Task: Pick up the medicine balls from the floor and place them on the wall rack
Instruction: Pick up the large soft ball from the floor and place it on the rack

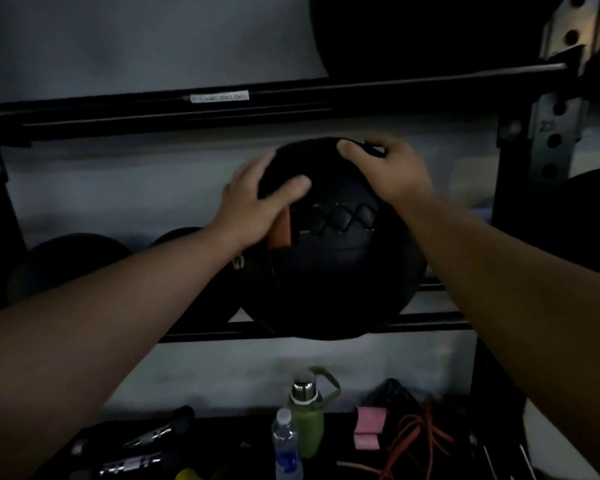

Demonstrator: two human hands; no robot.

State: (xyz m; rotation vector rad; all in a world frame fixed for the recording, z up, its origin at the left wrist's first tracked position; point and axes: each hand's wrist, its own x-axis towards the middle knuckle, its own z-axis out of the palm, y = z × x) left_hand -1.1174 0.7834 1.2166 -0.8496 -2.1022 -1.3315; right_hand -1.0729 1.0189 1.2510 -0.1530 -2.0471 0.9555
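A large black medicine ball (333, 265) with cross stitching and an orange patch rests on the lower rails of the black wall rack (426, 322). My left hand (257, 202) lies on the ball's upper left side, fingers spread over it. On the ball's top right, my right hand (388, 168) presses with its fingers curled over the crown. Both forearms reach in from the bottom corners. More black balls (73, 261) sit on the same rails to the left, partly hidden by my left arm.
An upper rack rail (291, 98) with a white label runs above, holding another dark ball (430, 32) at top right. A perforated steel upright (555, 133) stands right. Below, a green bottle (307, 417), a clear water bottle (286, 445), pink bands (369, 427) and orange rope (413, 441) lie on a dark shelf.
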